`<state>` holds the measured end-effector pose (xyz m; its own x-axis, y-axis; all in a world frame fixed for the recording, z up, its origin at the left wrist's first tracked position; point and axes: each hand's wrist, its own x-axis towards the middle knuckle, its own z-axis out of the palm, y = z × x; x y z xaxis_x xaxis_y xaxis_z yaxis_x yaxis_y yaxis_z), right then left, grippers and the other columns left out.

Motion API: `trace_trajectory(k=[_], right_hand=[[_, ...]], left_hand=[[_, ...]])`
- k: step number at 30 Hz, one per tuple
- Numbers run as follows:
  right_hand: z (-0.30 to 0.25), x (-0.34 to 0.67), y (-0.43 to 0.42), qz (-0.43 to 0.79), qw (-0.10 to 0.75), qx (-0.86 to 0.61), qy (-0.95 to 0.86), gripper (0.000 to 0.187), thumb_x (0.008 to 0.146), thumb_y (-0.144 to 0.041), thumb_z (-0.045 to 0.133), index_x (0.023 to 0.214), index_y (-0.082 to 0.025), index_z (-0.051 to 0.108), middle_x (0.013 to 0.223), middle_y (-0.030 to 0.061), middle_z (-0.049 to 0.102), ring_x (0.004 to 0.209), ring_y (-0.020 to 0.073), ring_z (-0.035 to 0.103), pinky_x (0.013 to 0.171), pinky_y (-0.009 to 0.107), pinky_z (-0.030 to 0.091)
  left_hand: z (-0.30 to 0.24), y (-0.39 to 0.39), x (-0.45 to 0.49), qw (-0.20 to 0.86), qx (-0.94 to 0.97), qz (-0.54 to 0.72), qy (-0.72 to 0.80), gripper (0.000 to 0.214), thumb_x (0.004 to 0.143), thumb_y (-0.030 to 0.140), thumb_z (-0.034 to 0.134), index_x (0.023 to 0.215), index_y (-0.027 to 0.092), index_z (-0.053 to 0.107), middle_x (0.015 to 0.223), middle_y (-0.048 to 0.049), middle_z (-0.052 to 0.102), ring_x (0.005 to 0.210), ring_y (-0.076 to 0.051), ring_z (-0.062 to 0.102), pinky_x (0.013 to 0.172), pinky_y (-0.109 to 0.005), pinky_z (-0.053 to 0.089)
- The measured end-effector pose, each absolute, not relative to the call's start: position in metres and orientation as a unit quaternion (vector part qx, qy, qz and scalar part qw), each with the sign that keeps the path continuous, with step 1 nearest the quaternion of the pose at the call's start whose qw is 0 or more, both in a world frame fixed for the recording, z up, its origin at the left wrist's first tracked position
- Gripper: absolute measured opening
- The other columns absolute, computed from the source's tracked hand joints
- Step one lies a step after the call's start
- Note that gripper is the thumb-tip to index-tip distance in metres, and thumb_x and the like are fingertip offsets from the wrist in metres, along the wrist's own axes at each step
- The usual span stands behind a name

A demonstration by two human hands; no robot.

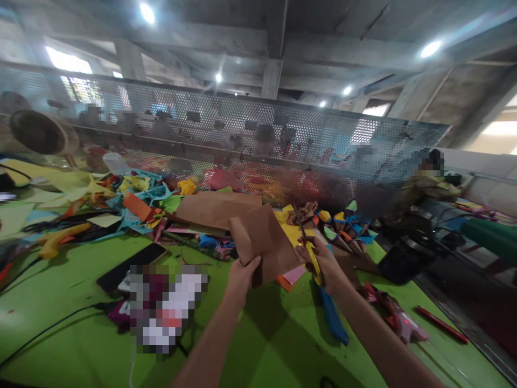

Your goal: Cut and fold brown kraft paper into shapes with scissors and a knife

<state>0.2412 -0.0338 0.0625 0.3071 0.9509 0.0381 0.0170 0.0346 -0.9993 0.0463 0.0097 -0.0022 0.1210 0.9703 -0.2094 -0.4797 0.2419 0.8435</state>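
My left hand (241, 272) is closed on the lower edge of a brown paper sheet (264, 240) and holds it up above the green table (274, 334). My right hand (325, 264) grips yellow-handled scissors (309, 245). Their blades point up along the sheet's right edge. Whether the blades touch the paper I cannot tell. Pink and orange paper pieces (291, 277) lie just under the sheet.
Coloured paper scraps (133, 202) pile along the back of the table below a perforated metal screen (250, 140). A larger brown sheet (214, 210) lies flat. A black phone (131, 267), a blue tool (333, 318), a pink glue gun (399, 320) and a red pen (442, 325) lie nearby. People sit beyond the screen.
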Motion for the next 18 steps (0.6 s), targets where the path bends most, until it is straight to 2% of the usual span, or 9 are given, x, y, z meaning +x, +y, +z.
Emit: trace_trajectory(k=[4,7,12,15,18], right_hand=[[0.065,0.247,-0.047,0.432,0.565,-0.553,-0.435,0.048,0.066,-0.042,0.081,0.102,-0.027,0.054,0.063,-0.0088,0.047,0.048,0.0068,0.042,0.040,0.016,0.032],[0.066,0.252,-0.061,0.447,0.551,-0.553,-0.437,0.052,0.067,-0.049,0.079,0.110,-0.030,0.056,0.069,-0.0069,0.048,0.052,0.0079,0.044,0.046,0.017,0.039],[0.067,0.263,-0.085,0.432,0.483,-0.584,-0.489,0.050,0.070,-0.055,0.075,0.110,-0.028,0.061,0.082,-0.0005,0.058,0.067,0.0154,0.053,0.063,0.027,0.049],[0.065,0.267,-0.095,0.412,0.435,-0.584,-0.548,0.048,0.077,-0.056,0.068,0.113,-0.024,0.063,0.083,0.0023,0.060,0.077,0.0205,0.056,0.074,0.033,0.049],[0.061,0.267,-0.100,0.382,0.406,-0.599,-0.575,0.045,0.083,-0.056,0.062,0.115,-0.024,0.063,0.081,0.0013,0.059,0.082,0.0214,0.057,0.081,0.035,0.048]], left_hand=[[0.000,0.013,0.044,0.656,0.307,0.549,0.417,0.039,0.052,0.031,0.087,0.082,0.009,0.074,0.082,-0.0126,0.076,0.071,-0.023,0.070,0.070,-0.033,0.054],[0.000,0.014,0.043,0.642,0.307,0.568,0.414,0.040,0.053,0.030,0.086,0.086,0.010,0.074,0.082,-0.0116,0.076,0.075,-0.023,0.070,0.071,-0.032,0.054],[0.002,0.013,0.042,0.636,0.292,0.578,0.420,0.040,0.054,0.031,0.085,0.087,0.009,0.074,0.080,-0.0106,0.076,0.073,-0.022,0.070,0.070,-0.031,0.054],[0.005,0.011,0.041,0.639,0.288,0.586,0.407,0.039,0.057,0.031,0.084,0.088,0.009,0.074,0.088,-0.0123,0.076,0.077,-0.022,0.071,0.075,-0.032,0.055],[0.006,0.011,0.040,0.638,0.279,0.596,0.399,0.039,0.055,0.029,0.085,0.087,0.009,0.074,0.090,-0.0128,0.076,0.079,-0.023,0.071,0.076,-0.032,0.055]])
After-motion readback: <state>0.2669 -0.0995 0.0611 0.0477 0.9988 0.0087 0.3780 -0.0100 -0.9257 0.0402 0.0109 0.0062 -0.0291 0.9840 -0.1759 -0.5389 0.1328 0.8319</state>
